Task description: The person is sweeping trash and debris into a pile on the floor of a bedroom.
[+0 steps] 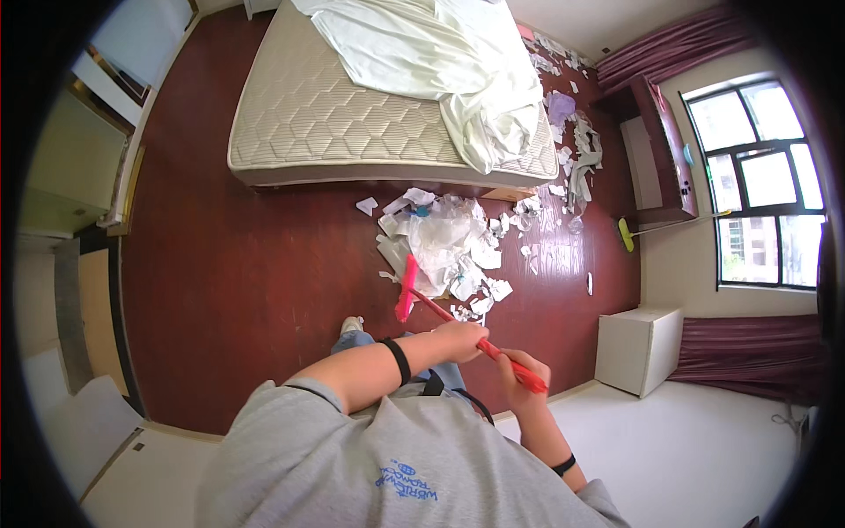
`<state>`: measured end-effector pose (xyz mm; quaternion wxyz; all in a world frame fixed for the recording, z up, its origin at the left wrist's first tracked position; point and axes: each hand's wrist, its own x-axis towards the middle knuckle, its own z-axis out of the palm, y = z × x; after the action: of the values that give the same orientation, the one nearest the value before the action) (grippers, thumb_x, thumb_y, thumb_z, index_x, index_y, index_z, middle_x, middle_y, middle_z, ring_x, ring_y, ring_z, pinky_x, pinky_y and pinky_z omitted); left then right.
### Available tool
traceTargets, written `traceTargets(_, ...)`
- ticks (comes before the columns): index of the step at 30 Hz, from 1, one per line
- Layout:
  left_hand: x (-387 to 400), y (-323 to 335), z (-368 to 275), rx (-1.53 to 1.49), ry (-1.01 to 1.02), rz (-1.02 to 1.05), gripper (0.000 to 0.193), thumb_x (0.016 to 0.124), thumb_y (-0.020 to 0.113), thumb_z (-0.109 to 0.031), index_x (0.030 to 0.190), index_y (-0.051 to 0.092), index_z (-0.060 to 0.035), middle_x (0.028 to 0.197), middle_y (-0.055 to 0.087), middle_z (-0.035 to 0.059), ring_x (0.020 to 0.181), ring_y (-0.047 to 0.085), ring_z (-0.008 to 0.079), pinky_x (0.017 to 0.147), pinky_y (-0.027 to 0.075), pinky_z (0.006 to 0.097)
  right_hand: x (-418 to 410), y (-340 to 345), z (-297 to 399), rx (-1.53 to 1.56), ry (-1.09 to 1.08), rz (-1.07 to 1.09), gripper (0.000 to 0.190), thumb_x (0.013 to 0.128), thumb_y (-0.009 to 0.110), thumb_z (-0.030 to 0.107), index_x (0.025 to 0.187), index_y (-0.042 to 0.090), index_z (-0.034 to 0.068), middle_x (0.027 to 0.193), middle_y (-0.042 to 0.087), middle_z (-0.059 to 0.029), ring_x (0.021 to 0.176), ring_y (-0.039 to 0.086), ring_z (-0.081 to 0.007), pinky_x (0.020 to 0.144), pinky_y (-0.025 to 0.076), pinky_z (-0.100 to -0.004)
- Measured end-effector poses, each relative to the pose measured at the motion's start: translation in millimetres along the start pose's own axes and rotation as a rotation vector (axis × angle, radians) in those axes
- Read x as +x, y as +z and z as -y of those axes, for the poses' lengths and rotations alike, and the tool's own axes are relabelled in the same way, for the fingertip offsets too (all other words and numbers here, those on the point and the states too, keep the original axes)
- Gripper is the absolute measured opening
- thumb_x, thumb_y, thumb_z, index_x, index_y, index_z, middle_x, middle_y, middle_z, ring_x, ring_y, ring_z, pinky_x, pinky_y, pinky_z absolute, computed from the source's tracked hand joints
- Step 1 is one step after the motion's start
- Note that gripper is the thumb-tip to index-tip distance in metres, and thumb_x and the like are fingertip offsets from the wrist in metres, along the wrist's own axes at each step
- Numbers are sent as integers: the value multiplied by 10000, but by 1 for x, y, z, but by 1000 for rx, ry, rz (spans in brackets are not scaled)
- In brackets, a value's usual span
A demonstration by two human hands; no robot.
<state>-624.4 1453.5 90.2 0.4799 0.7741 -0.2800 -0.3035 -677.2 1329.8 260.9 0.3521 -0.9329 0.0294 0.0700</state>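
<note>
A red-handled broom slants across the front of my body, its pink head at the left edge of a heap of crumpled white paper and plastic on the dark red wooden floor. My left hand is closed round the handle at its middle part. Nearer the handle's top end, my right hand grips it too. The heap lies just off the foot of a bare quilted mattress; a rumpled white sheet covers part of that mattress.
More torn paper and a purple plastic bag lie to the right of the bed. By the window wall are a dark red cabinet, a green-headed broom or mop and a white box-like cabinet.
</note>
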Motion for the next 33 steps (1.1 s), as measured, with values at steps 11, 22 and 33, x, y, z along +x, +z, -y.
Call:
traceTargets(11, -117, -58, 42, 84, -138, -344, 148, 879, 647, -224, 937, 609, -93, 955, 655, 162, 896, 665, 411, 739, 527, 520, 15, 69, 59, 163, -165, 266, 218, 866, 783, 151, 1035, 736, 23, 754, 716, -135, 644, 696, -189, 610, 536, -301)
traceTargets(22, -22, -64, 169, 161, -310, -191, 110, 871, 680, -183, 894, 636, -85, 917, 677, 161, 891, 662, 384, 766, 533, 458, 64, 171, -39, 452, 313, 9, 297, 946, 701, 280, 1067, 737, 11, 876, 716, -69, 785, 649, -129, 742, 517, -282)
traceTargets(33, 94, 70, 3, 265, 35, 174, 190, 869, 652, -255, 926, 702, -80, 1018, 703, 184, 978, 676, 391, 840, 536, 471, -36, -16, -118, 258, 54, -233, 180, 900, 722, 168, 969, 742, 3, 788, 717, -174, 715, 725, -259, 686, 563, -336)
